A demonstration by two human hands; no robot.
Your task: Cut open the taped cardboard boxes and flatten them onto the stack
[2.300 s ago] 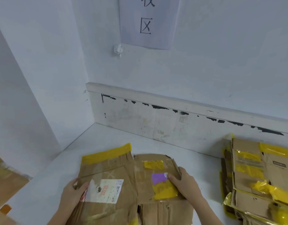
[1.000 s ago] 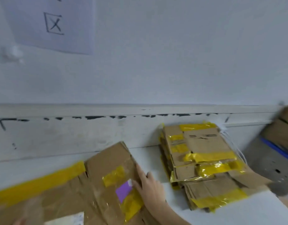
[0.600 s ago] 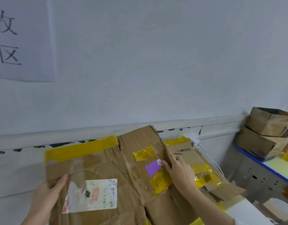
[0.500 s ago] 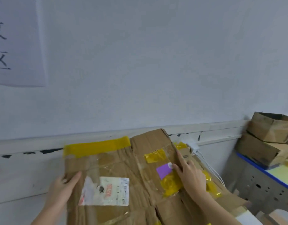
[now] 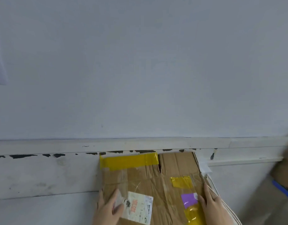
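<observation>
The flattened box, carried rightward from the bare table over the last two seconds, is now sitting against the skirting board; the stack beneath is hidden, so placement is judged nearly complete. The left hand is gripping the left edge, thumb lying across the shipping label. The right hand is pressing the right edge, fingers extended beside the purple sticker.
</observation>
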